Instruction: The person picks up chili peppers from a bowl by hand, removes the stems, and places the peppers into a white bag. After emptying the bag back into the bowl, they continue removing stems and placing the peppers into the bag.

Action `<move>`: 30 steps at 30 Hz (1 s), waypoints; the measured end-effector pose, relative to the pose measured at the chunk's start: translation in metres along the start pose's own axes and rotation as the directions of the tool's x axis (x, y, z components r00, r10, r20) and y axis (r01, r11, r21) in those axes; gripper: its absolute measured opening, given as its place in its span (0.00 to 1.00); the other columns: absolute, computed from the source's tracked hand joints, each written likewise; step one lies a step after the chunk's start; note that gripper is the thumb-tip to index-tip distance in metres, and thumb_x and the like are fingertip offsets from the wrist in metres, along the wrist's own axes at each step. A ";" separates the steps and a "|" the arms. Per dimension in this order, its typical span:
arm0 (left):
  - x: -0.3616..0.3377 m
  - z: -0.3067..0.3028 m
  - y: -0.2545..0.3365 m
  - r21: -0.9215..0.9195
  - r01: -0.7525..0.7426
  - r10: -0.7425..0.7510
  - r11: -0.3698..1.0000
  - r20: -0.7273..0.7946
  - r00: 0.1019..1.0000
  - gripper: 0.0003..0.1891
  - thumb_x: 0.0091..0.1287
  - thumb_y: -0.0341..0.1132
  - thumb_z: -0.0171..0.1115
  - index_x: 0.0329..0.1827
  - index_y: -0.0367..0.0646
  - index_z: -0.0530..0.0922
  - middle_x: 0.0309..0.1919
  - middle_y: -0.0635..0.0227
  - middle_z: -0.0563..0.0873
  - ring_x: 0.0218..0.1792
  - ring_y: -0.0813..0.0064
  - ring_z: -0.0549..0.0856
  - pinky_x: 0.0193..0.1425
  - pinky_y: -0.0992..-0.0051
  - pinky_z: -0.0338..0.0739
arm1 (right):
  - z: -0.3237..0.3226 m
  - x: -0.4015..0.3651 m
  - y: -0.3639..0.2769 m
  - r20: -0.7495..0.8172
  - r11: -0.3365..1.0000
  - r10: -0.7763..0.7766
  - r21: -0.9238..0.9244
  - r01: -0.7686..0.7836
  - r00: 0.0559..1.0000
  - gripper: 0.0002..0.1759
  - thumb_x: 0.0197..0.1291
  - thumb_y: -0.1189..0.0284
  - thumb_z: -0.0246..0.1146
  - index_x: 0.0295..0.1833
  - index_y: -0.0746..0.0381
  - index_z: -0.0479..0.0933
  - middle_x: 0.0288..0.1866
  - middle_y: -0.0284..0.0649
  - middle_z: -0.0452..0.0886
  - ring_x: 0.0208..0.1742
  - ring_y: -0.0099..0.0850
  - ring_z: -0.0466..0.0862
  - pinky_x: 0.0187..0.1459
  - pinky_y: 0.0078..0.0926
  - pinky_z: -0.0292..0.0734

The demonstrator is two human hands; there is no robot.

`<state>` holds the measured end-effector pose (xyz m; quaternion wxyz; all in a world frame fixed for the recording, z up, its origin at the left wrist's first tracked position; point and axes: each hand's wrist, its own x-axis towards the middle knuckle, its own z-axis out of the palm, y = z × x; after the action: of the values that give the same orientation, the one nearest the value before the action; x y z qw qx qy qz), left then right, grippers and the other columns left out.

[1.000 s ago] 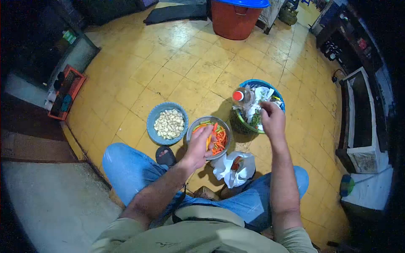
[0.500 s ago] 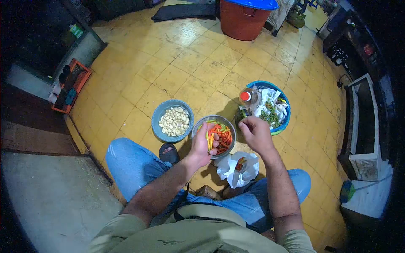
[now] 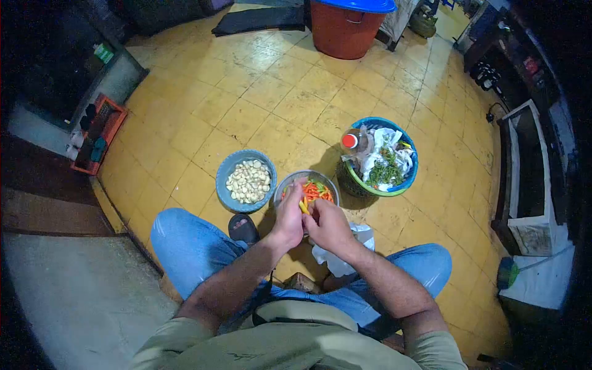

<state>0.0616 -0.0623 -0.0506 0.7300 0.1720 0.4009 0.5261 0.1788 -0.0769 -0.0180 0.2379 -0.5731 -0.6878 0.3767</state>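
My left hand (image 3: 288, 217) is closed around a few yellow-orange chili peppers (image 3: 304, 205), held over the near rim of a bowl (image 3: 278, 196) of red, orange and green chilies. The fingers of my right hand (image 3: 330, 227) are pinched together at the peppers in the left hand; its fingertips are partly hidden. Just below the hands lies a white plastic bag (image 3: 338, 262), partly covered by my right hand. Left of the chilies stands a blue-grey basin (image 3: 220, 185) filled with peeled garlic cloves (image 3: 248, 180).
To the right is a basket (image 3: 351, 181) with a blue rim, holding plastic bags and green herbs, with a red-capped bottle (image 3: 349, 142) at its left side. A red-brown tub (image 3: 343, 31) with a blue lid stands farther back. An orange crate (image 3: 100, 132) sits at left.
My right hand has moved left and down from beside the basket to meet the left hand at the peppers. It now covers part of the white bag. The view has shifted slightly.
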 end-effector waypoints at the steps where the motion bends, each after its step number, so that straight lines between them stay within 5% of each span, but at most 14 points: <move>1: -0.001 0.001 0.000 0.000 0.001 -0.001 1.000 0.004 1.000 0.24 0.78 0.49 0.38 0.65 0.40 0.65 0.56 0.57 0.77 0.55 0.66 0.79 0.62 0.64 0.73 | 0.000 0.001 0.001 -0.031 1.000 -0.019 -0.004 0.019 0.999 0.12 0.54 0.70 0.66 0.34 0.66 0.73 0.28 0.51 0.78 0.32 0.49 0.80 0.35 0.43 0.74; 4: -0.002 0.001 -0.001 0.045 -0.029 0.029 0.999 0.003 1.000 0.19 0.77 0.47 0.44 0.59 0.41 0.69 0.51 0.61 0.78 0.53 0.68 0.79 0.60 0.66 0.73 | -0.010 0.005 0.000 -0.036 0.992 0.065 0.110 -0.060 0.997 0.10 0.54 0.71 0.66 0.33 0.66 0.73 0.26 0.50 0.79 0.30 0.49 0.81 0.33 0.42 0.75; 7: -0.002 0.002 -0.001 -0.051 -0.027 0.027 0.998 -0.008 1.000 0.15 0.75 0.45 0.51 0.54 0.43 0.73 0.45 0.67 0.78 0.43 0.78 0.79 0.45 0.75 0.76 | -0.017 0.010 0.006 -0.109 0.988 0.059 0.150 -0.042 0.992 0.10 0.54 0.71 0.67 0.32 0.66 0.75 0.25 0.50 0.80 0.28 0.48 0.82 0.32 0.40 0.76; 9: -0.004 0.000 0.003 0.031 0.075 -0.076 0.997 0.054 0.996 0.11 0.73 0.43 0.55 0.46 0.45 0.73 0.36 0.74 0.77 0.30 0.86 0.75 0.28 0.82 0.71 | -0.021 0.013 0.008 -0.146 0.995 0.051 0.088 -0.039 0.988 0.10 0.54 0.71 0.67 0.32 0.67 0.75 0.26 0.51 0.80 0.28 0.49 0.82 0.32 0.41 0.76; 12: -0.005 0.007 0.006 0.063 0.054 -0.055 0.997 0.022 0.998 0.10 0.73 0.43 0.55 0.44 0.46 0.72 0.30 0.78 0.75 0.23 0.92 0.68 0.19 0.87 0.60 | -0.026 0.014 0.007 -0.165 1.000 0.021 0.009 -0.020 0.986 0.10 0.54 0.72 0.67 0.32 0.67 0.75 0.27 0.52 0.80 0.30 0.50 0.82 0.34 0.42 0.76; 23: 0.000 0.000 0.016 -0.061 0.163 -0.163 0.985 -0.001 0.987 0.12 0.73 0.45 0.55 0.47 0.47 0.72 0.29 0.80 0.70 0.24 0.91 0.66 0.19 0.88 0.59 | -0.048 0.021 0.016 -0.095 0.916 -0.373 -0.196 0.350 0.923 0.05 0.49 0.78 0.63 0.34 0.63 0.78 0.30 0.49 0.79 0.35 0.50 0.80 0.37 0.45 0.75; 28: -0.004 0.001 0.019 0.026 0.198 -0.195 0.980 -0.090 0.977 0.18 0.74 0.48 0.53 0.58 0.47 0.70 0.33 0.75 0.70 0.26 0.85 0.67 0.21 0.86 0.60 | -0.105 0.041 0.051 -0.451 0.960 -0.182 -0.274 0.059 0.873 0.10 0.57 0.76 0.63 0.45 0.63 0.83 0.38 0.49 0.85 0.40 0.40 0.86 0.44 0.32 0.79; 30: -0.003 0.000 0.018 -0.019 0.221 -0.222 0.975 -0.113 0.969 0.19 0.75 0.50 0.49 0.59 0.48 0.70 0.34 0.75 0.70 0.27 0.84 0.67 0.23 0.84 0.61 | -0.121 0.046 0.066 -0.554 0.963 -0.134 -0.269 -0.025 0.822 0.12 0.56 0.76 0.62 0.46 0.62 0.83 0.38 0.51 0.84 0.39 0.46 0.84 0.43 0.37 0.79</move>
<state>0.0500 -0.0576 -0.0373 0.7604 0.0936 0.4572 0.4516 0.3000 0.0007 -0.0022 0.3636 -0.6654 -0.6461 0.0870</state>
